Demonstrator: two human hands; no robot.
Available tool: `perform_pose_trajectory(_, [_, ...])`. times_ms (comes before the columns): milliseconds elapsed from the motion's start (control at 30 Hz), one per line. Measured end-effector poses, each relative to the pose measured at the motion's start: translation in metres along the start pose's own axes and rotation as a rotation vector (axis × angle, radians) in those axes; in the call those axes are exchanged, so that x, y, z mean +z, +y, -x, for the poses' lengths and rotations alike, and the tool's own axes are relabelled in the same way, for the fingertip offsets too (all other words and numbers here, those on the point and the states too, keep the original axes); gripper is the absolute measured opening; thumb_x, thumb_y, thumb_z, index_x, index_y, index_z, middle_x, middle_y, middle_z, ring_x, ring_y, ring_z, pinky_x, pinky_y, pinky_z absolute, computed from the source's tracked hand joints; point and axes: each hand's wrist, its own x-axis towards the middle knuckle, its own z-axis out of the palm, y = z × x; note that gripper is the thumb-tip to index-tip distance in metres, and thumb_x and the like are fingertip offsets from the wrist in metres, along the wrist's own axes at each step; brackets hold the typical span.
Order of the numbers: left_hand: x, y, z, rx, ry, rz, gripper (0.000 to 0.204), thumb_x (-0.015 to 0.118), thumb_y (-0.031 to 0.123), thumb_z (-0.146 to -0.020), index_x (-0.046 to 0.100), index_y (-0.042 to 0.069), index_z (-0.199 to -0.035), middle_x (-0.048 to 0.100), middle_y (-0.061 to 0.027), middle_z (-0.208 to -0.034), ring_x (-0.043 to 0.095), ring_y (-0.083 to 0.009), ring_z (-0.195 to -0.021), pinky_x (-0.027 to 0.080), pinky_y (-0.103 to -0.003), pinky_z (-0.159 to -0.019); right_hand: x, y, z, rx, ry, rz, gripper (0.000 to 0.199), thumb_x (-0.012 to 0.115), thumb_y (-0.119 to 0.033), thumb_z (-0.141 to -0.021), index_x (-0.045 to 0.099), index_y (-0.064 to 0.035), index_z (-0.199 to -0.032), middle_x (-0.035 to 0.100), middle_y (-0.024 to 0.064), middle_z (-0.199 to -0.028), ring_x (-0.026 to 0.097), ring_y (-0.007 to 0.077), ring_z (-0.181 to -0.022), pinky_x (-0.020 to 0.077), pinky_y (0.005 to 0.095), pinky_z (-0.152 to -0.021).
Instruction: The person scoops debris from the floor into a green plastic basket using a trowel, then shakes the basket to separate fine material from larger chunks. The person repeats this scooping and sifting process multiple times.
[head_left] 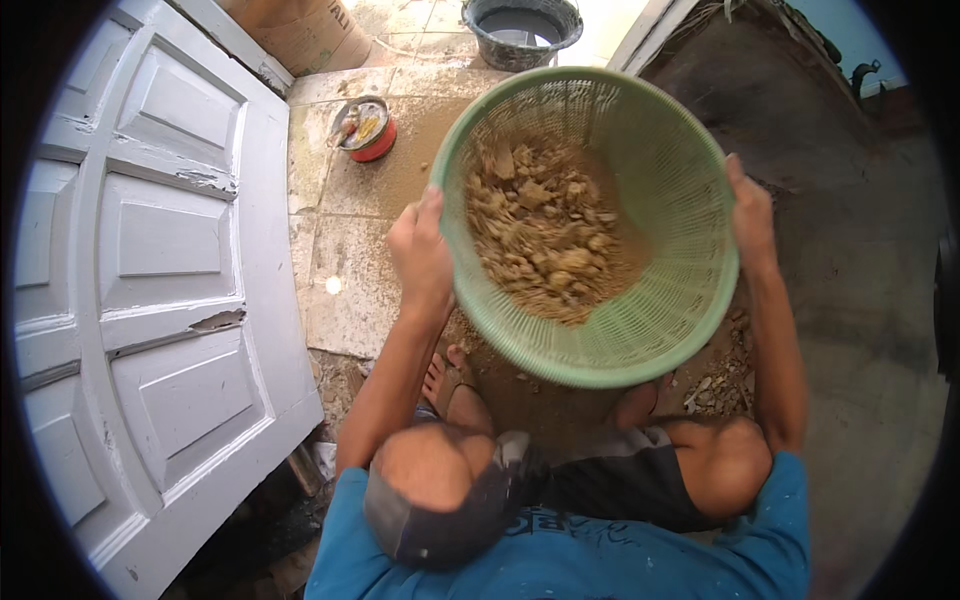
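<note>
Two hands holding green basket (640, 300) by rim: left hand (420, 255) and right hand (752, 215) both closed on it. Basket hanging above sand pile (520, 395), tilting. Lumps (545, 230) maybe spilling onto bare feet (450, 385) under basket.

one green mesh basket (640, 300) of many sandy lumps (545, 235), two hands (420, 250) (752, 215), one white panelled door (150, 280), one red tin (365, 130), one dark bucket (520, 30).

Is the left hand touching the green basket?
Touching. The head view shows the left hand wrapped over the rim of the green basket, fingers pressed on its edge.
</note>
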Motion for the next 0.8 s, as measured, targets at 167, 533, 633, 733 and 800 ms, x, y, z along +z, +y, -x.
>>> perform_pose_trajectory(167, [-0.027, 0.007, -0.008, 0.043, -0.016, 0.132, 0.04, 0.054, 0.028, -0.113, 0.07, -0.005, -0.098, 0.077, -0.0177, -0.1, 0.073, -0.0166, -0.099, 0.056, -0.03, -0.087, 0.015, 0.022, -0.007, -0.145, -0.127, 0.17, 0.068, 0.046, -0.055, -0.114, 0.075, 0.0056, -0.124, 0.078, 0.0142, -0.106, 0.073, 0.0193, -0.097, 0.0549, 0.0321, -0.092])
perform_pose_trajectory(533, [-0.031, -0.009, 0.011, 0.101, 0.15, 0.284, 0.043, 0.05, 0.027, -0.113, 0.072, -0.01, -0.122, 0.075, -0.0182, -0.094, 0.077, -0.0249, -0.086, 0.064, -0.035, -0.075, 0.03, 0.013, 0.0, -0.293, 0.088, 0.332, 0.07, 0.051, -0.062, -0.11, 0.077, 0.0026, -0.119, 0.078, 0.0124, -0.106, 0.074, 0.0161, -0.093, 0.0572, 0.0321, -0.086])
perform_pose_trajectory(633, [-0.02, -0.024, -0.001, 0.039, 0.098, 0.002, 0.043, 0.061, 0.038, -0.11, 0.073, -0.001, -0.1, 0.067, -0.006, -0.087, 0.051, -0.0167, -0.06, 0.04, -0.028, -0.055, 0.017, 0.005, -0.007, -0.197, -0.087, 0.164, 0.074, 0.05, -0.066, -0.109, 0.077, 0.0015, -0.125, 0.078, 0.0178, -0.113, 0.071, 0.0242, -0.11, 0.0518, 0.0371, -0.102])
perform_pose_trajectory(733, [-0.025, -0.018, -0.006, 0.207, 0.146, 0.039, 0.042, 0.058, 0.037, -0.112, 0.07, 0.0, -0.095, 0.071, -0.0087, -0.087, 0.062, -0.0186, -0.059, 0.051, -0.03, -0.054, 0.016, 0.016, -0.031, -0.257, 0.008, 0.143, 0.073, 0.051, -0.065, -0.109, 0.077, 0.0011, -0.124, 0.078, 0.0183, -0.111, 0.071, 0.0258, -0.109, 0.0514, 0.0389, -0.103])
perform_pose_trajectory(800, [-0.035, -0.005, 0.008, 0.163, -0.059, 0.273, 0.044, 0.049, 0.029, -0.114, 0.07, -0.008, -0.105, 0.078, -0.0182, -0.098, 0.08, -0.0284, -0.084, 0.07, -0.041, -0.076, 0.016, 0.03, -0.031, -0.338, 0.056, 0.23, 0.071, 0.051, -0.064, -0.109, 0.078, 0.0006, -0.12, 0.078, 0.0162, -0.104, 0.072, 0.0235, -0.099, 0.0535, 0.0377, -0.096])
